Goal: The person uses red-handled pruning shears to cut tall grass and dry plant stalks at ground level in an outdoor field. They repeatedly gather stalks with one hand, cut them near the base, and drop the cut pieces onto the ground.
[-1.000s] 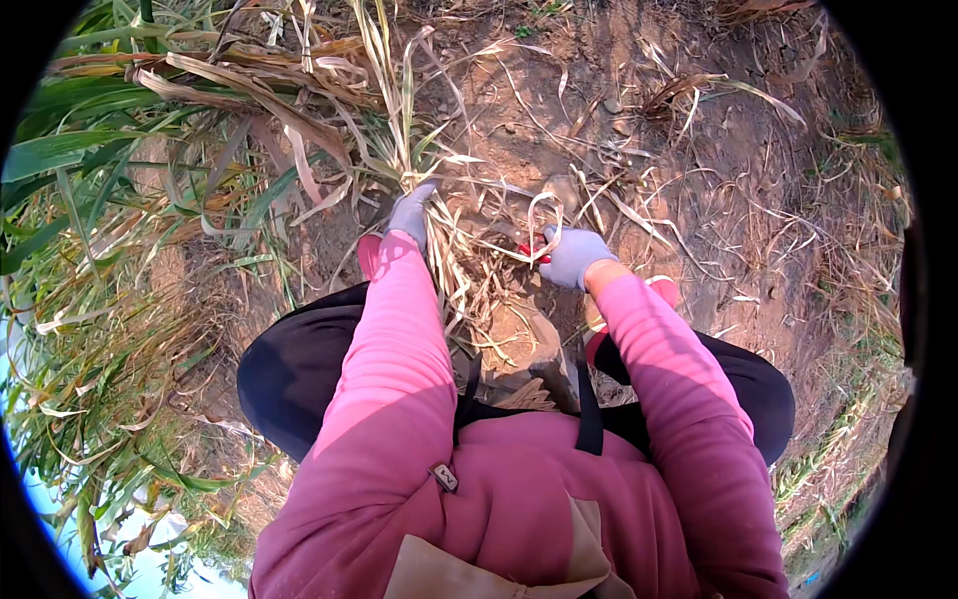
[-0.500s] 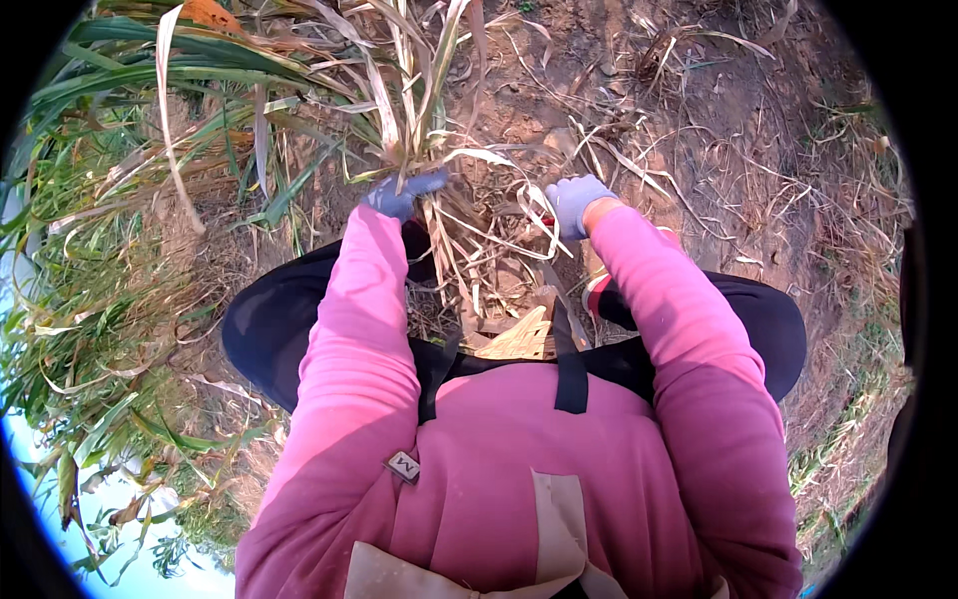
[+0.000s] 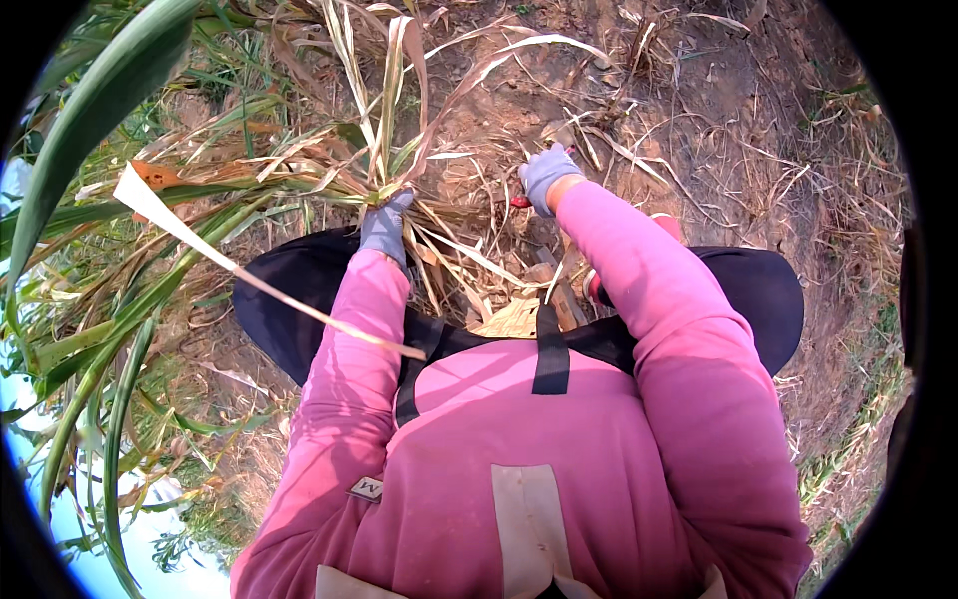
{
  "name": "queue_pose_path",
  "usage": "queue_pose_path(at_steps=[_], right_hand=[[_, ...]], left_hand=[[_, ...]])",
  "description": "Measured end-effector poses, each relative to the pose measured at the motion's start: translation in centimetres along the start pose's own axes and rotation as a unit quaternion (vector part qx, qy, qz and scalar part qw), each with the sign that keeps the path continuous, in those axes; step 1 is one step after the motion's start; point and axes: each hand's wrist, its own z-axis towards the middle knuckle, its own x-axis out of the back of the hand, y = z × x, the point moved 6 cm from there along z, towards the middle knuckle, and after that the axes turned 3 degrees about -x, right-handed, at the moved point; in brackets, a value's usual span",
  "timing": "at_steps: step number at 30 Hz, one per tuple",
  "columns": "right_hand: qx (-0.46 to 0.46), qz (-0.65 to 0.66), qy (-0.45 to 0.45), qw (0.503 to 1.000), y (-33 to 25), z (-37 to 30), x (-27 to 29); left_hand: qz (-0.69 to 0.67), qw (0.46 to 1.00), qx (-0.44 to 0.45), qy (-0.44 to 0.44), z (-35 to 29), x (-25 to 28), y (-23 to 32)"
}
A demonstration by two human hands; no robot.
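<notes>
My left hand [image 3: 387, 228], in a grey glove, is closed round the lower part of a clump of long-leaved stalks [image 3: 384, 170]. Dry tan blades and some green ones fan out from it, mostly up and to the left. To the right, over the soil, my right hand [image 3: 547, 178], also gloved, is closed on a red-handled tool [image 3: 520, 202]. Red shows at both sides of that fist, but the tool's working end is hard to make out. Between the hands lie dry leaf strips [image 3: 469, 245].
A broad green leaf [image 3: 105, 110] arches close by at upper left, and a pale dry leaf [image 3: 190, 232] crosses above my left sleeve. Dense green and brown plants [image 3: 100, 379] stand at left. Brown soil [image 3: 718, 130] with scattered straw lies right. A woven yellowish surface [image 3: 509, 319] shows below my hands.
My left hand has drawn slightly left and nearer with the clump, whose leaves have swung left. My right hand has moved left and farther away, with the red-handled tool still in it.
</notes>
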Motion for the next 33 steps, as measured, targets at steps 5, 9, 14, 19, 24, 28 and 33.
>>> queue_pose_path(at_steps=[5,9,14,19,24,28,33], right_hand=[[0.029,-0.001,-0.079,0.996,0.8,-2.0,0.1],[-0.003,0.035,-0.044,0.998,-0.9,-1.2,-3.8],[-0.026,-0.049,0.018,0.998,-3.6,-0.4,-4.3],[0.01,-0.028,0.025,0.999,-4.8,1.3,-5.1],[0.009,0.06,-0.046,0.997,-4.2,1.4,-6.0],[0.007,0.13,-0.029,0.991,-3.9,1.1,-6.3],[0.03,0.096,-0.073,0.992,-2.9,0.1,-7.3]], left_hand=[[-0.141,0.99,-0.003,0.029,2.0,1.0,-0.1],[-0.135,0.99,0.025,-0.033,3.5,0.0,0.4],[-0.082,0.997,0.003,0.002,4.9,2.3,-0.5],[-0.015,0.995,-0.086,-0.038,6.1,2.7,-1.1],[-0.034,0.999,-0.006,-0.027,2.9,1.0,0.9],[-0.08,0.996,0.003,-0.025,3.1,1.4,0.5],[-0.099,0.995,0.016,-0.008,5.0,2.2,0.1]])
